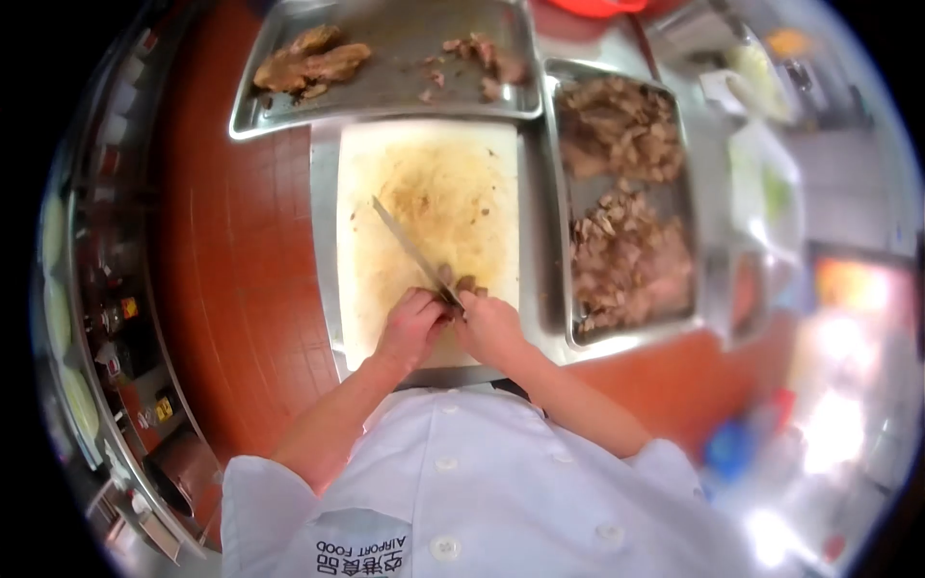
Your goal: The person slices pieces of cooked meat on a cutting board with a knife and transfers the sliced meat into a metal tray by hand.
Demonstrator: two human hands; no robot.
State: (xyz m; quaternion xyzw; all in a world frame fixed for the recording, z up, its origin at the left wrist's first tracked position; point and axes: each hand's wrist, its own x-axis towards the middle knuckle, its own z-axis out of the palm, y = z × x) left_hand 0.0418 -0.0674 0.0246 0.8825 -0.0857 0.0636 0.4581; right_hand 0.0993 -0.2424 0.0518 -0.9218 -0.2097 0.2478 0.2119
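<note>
A long knife (414, 250) slants across the white cutting board (424, 144), its tip toward the upper left. My right hand (488, 330) is closed around its handle. Beside it on the left, my left hand (411, 328) has its fingers curled and pressed down close to the blade. Small brown pieces of cooked meat (466, 283) lie by the blade just beyond my hands. Some of the meat under my left fingers is hidden. Brown stains and crumbs mark the board.
Beyond the board, a metal tray (395, 82) holds larger cooked meat pieces (313, 63) and some scraps. On the right, another tray (568, 241) carries two heaps of cut meat (626, 260). Shelves (135, 318) stand at the left, past the red tiled floor (251, 270).
</note>
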